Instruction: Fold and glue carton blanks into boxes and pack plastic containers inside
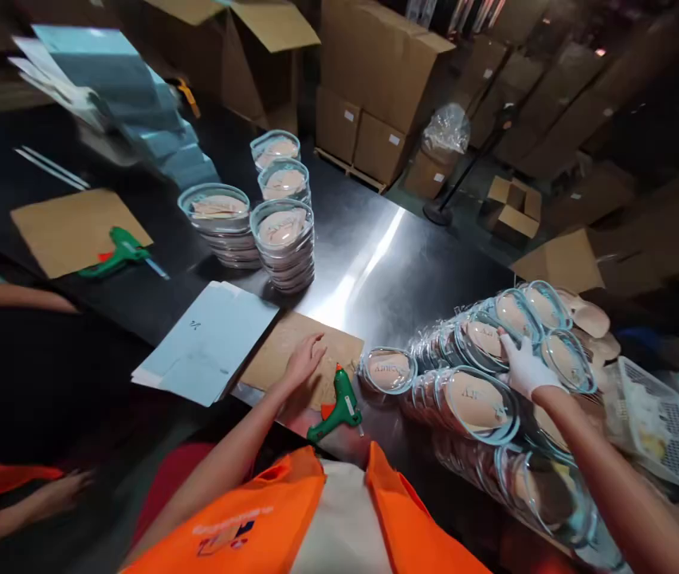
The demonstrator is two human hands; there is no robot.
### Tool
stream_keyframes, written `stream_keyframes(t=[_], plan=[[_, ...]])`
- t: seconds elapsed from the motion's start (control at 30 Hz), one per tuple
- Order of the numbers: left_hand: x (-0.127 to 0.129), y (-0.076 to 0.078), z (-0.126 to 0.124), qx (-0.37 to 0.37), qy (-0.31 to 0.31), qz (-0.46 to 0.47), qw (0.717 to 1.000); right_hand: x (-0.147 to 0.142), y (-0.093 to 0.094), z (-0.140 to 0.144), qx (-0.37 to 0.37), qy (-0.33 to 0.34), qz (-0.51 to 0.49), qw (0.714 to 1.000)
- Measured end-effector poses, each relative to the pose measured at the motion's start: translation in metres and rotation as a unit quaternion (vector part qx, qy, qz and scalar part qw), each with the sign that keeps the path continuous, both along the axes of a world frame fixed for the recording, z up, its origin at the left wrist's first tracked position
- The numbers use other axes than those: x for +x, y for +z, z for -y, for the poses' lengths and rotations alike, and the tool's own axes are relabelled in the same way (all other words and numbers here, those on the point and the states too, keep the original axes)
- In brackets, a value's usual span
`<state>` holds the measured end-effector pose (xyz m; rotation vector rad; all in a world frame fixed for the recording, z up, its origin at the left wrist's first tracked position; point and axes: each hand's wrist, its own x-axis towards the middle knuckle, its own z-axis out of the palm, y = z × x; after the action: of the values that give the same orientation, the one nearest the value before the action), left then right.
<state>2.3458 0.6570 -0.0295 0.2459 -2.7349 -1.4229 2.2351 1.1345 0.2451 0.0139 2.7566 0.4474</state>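
Note:
My bare left hand rests over a brown cardboard sheet, its fingers loosely stretched and nothing in them. Close to it, a green glue gun lies on the table with its orange tip pointing away from me. On my right, rows of clear oval packages with pale blue rims and beige, lettered inserts are lined up. My right hand, in a white glove, has its fingers and thumb on the edge of one oval package in the rows. A single oval package lies at the left end.
Stacks of similar packages stand further back. White sheets lie left of the cardboard. Another green glue gun sits near a person's arm. A white plastic basket is at far right. Cartons stand beyond the table.

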Motion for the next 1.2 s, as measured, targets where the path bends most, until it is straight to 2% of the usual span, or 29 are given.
stream_keyframes(t=[0.17,0.3,0.37,0.43,0.5,0.6,0.67,0.73,0.8,0.97,1.2], plan=[[-0.008,-0.008,-0.029,0.040,-0.064,0.014,0.997,-0.006,-0.013,0.024,-0.014,-0.030,-0.024,0.999],[-0.010,-0.007,-0.029,0.047,-0.055,0.004,0.997,-0.038,-0.017,0.069,-0.015,-0.005,-0.032,0.999],[-0.018,-0.003,-0.013,0.043,-0.014,-0.012,0.999,-0.062,-0.018,0.100,-0.023,0.019,-0.042,0.999],[-0.035,0.006,0.013,0.034,0.050,-0.037,0.997,-0.090,-0.019,0.137,-0.036,0.040,-0.055,0.997],[-0.061,0.020,0.046,0.021,0.125,-0.070,0.990,-0.117,-0.019,0.179,-0.050,0.056,-0.067,0.995],[-0.108,0.051,0.095,-0.004,0.217,-0.131,0.967,-0.155,-0.020,0.247,-0.075,0.078,-0.083,0.991],[-0.137,0.073,0.119,-0.027,0.239,-0.170,0.955,-0.176,-0.021,0.292,-0.097,0.097,-0.089,0.987],[-0.159,0.090,0.134,-0.057,0.225,-0.197,0.952,-0.194,-0.022,0.333,-0.117,0.120,-0.092,0.981],[-0.172,0.099,0.144,-0.080,0.201,-0.208,0.954,-0.210,-0.024,0.369,-0.132,0.149,-0.091,0.976],[-0.175,0.098,0.164,-0.090,0.188,-0.206,0.956,-0.237,-0.032,0.438,-0.166,0.227,-0.084,0.956],[-0.156,0.087,0.204,-0.100,0.208,-0.228,0.946,-0.259,-0.040,0.480,-0.204,0.297,-0.074,0.930]])
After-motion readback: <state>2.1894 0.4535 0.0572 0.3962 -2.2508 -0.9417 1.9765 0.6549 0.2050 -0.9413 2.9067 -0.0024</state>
